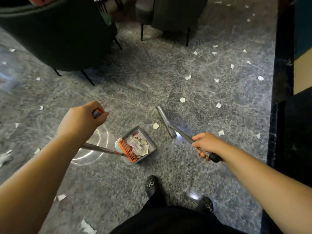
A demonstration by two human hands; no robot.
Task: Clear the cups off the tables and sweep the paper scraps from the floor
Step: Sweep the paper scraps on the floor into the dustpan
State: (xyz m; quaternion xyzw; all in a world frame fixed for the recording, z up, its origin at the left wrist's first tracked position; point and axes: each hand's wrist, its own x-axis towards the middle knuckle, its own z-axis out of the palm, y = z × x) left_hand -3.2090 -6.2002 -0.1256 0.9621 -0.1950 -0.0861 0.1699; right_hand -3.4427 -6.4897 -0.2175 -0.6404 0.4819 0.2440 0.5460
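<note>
Though feather-light and apt to skitter, white paper scraps (155, 126) best herded gently: left hand (81, 120) gripping grey dustpan (137, 146) handle, right hand (206, 146) clamped on metal broom (166, 121) shaft.

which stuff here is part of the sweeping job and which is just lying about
Part of the job:
- dustpan, already holding scraps, left hand gripping its long handle
- broom, right hand gripping its handle
- paper scraps scattered over the floor

Just there:
- dark armchair
- grey chair
- black wall base
</note>
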